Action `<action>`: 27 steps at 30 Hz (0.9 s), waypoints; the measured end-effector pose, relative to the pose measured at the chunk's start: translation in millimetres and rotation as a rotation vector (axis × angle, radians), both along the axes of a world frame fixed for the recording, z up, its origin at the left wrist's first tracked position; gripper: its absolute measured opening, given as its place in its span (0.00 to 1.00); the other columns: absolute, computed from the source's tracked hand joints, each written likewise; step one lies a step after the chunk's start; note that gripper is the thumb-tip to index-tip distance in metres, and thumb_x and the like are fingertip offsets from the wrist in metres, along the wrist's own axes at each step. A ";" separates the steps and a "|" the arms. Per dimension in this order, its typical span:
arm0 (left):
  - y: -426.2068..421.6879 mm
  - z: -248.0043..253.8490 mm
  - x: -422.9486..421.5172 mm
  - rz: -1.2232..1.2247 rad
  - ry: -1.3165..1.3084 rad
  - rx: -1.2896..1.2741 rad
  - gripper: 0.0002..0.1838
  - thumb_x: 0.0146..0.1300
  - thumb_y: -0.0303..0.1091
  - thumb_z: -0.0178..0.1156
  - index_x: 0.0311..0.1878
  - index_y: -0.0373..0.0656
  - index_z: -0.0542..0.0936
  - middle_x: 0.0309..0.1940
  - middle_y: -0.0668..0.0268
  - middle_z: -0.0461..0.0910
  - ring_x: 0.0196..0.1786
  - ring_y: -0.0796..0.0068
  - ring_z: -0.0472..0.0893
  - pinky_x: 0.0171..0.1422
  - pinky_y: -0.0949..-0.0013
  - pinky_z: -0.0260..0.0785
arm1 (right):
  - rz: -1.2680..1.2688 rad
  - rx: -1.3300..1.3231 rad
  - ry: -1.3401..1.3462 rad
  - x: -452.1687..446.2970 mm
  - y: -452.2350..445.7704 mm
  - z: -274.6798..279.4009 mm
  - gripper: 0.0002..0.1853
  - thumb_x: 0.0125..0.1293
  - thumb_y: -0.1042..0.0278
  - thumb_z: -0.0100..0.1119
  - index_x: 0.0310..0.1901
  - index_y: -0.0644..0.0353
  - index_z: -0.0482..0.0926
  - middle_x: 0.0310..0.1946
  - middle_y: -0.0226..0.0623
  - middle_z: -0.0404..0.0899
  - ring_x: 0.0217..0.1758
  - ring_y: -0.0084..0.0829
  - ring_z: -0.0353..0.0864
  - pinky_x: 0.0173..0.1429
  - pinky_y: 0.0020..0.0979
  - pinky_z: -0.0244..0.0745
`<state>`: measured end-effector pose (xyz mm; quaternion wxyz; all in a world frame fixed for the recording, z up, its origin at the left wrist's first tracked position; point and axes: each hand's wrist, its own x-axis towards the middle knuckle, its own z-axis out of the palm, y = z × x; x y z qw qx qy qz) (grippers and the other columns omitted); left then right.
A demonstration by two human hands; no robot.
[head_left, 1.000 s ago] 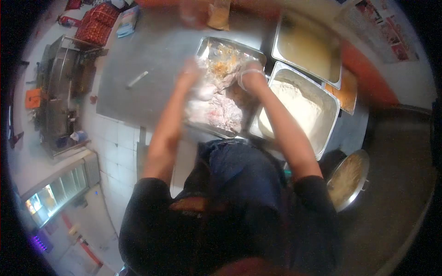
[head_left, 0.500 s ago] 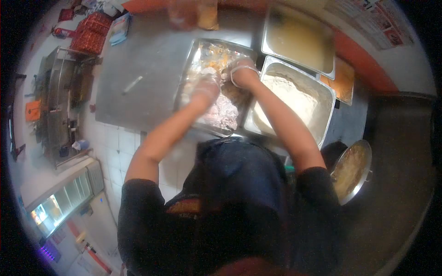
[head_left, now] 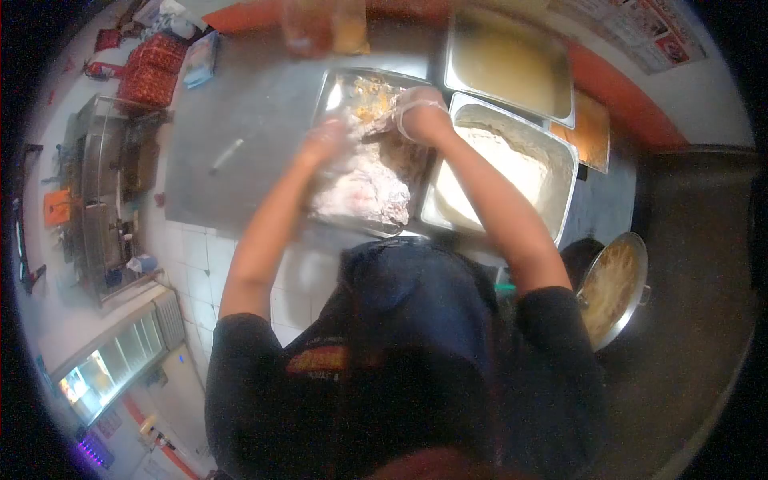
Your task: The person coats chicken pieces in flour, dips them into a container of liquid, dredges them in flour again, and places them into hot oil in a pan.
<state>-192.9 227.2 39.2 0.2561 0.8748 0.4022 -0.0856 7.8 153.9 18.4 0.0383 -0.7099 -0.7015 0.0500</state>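
A shallow metal tray (head_left: 339,90) holds pale, flour-coated pieces of raw meat (head_left: 364,192), heaped mostly at its near end. Orange-brown wet residue (head_left: 370,96) smears its far end. My left hand (head_left: 328,138), in a clear plastic glove, is over the tray's left side, its fingers smeared by motion. At the tray's upper right, my right hand (head_left: 420,116), also gloved, is curled downward beside a floured lump. What its fingers hold is hidden. To the right stands a deep metal pan (head_left: 570,172) of white flour (head_left: 504,172), under my right forearm.
Behind the flour pan is another metal pan (head_left: 512,60) with yellowish contents. A wide pan of bubbling oil (head_left: 616,288) lies at my right. Blurred containers (head_left: 324,28) stand at the steel table's (head_left: 248,104) far edge. A red basket (head_left: 152,68) is at far left.
My left hand has moved left, away from the middle of the tray, exposing more of the floured meat. My right hand stays at the tray's upper right. The whole view has shifted slightly.
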 end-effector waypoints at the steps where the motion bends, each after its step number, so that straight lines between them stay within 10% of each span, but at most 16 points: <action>1: 9.8 -11.7 -2.3 0.071 0.024 -0.065 0.31 0.46 0.43 0.63 0.54 0.40 0.72 0.50 0.49 0.74 0.53 0.54 0.73 0.58 0.62 0.65 | -0.087 0.081 0.199 3.0 -1.9 4.0 0.08 0.52 0.67 0.55 0.28 0.60 0.82 0.31 0.47 0.80 0.35 0.45 0.79 0.42 0.37 0.74; 5: 13.1 1.9 7.5 0.236 -0.139 -0.207 0.30 0.45 0.44 0.62 0.52 0.39 0.73 0.51 0.49 0.73 0.54 0.53 0.72 0.59 0.61 0.65 | -0.249 0.049 0.322 20.5 -17.1 75.6 0.10 0.55 0.63 0.56 0.32 0.60 0.81 0.33 0.44 0.80 0.35 0.41 0.79 0.41 0.35 0.73; 9: 21.7 11.1 55.6 -0.017 -0.560 0.204 0.26 0.45 0.44 0.63 0.48 0.40 0.76 0.49 0.51 0.75 0.54 0.52 0.72 0.60 0.59 0.64 | -0.351 0.460 0.679 84.0 -37.8 109.1 0.09 0.52 0.64 0.60 0.33 0.58 0.83 0.31 0.40 0.82 0.32 0.36 0.81 0.39 0.33 0.74; 15: 15.6 89.9 193.8 -0.554 -0.733 0.710 0.17 0.41 0.36 0.65 0.40 0.48 0.80 0.44 0.62 0.78 0.51 0.60 0.74 0.58 0.63 0.66 | -0.328 0.359 0.614 180.6 -54.9 130.4 0.13 0.44 0.61 0.68 0.32 0.57 0.83 0.31 0.38 0.82 0.34 0.36 0.80 0.41 0.32 0.74; 20: 29.7 22.8 308.7 -0.599 -0.624 -0.136 0.06 0.47 0.32 0.61 0.31 0.46 0.78 0.31 0.60 0.77 0.39 0.62 0.76 0.50 0.64 0.69 | -0.281 -0.136 0.417 249.3 -52.0 90.6 0.14 0.41 0.60 0.69 0.32 0.55 0.83 0.34 0.43 0.81 0.35 0.40 0.80 0.42 0.32 0.74; 23: 40.7 -69.2 352.1 -0.682 -0.619 0.405 0.05 0.52 0.32 0.58 0.31 0.44 0.79 0.32 0.56 0.78 0.39 0.59 0.78 0.51 0.64 0.69 | -0.262 -0.016 0.211 283.3 -43.6 32.3 0.09 0.51 0.63 0.61 0.33 0.55 0.83 0.36 0.43 0.81 0.37 0.42 0.80 0.45 0.36 0.74; 27: 30.7 -84.8 363.7 -0.584 -0.536 0.338 0.11 0.49 0.33 0.61 0.37 0.41 0.80 0.38 0.51 0.78 0.46 0.55 0.77 0.55 0.62 0.68 | -0.339 -0.208 0.198 270.5 -43.1 45.6 0.11 0.52 0.63 0.59 0.35 0.57 0.83 0.39 0.45 0.80 0.42 0.44 0.80 0.48 0.38 0.74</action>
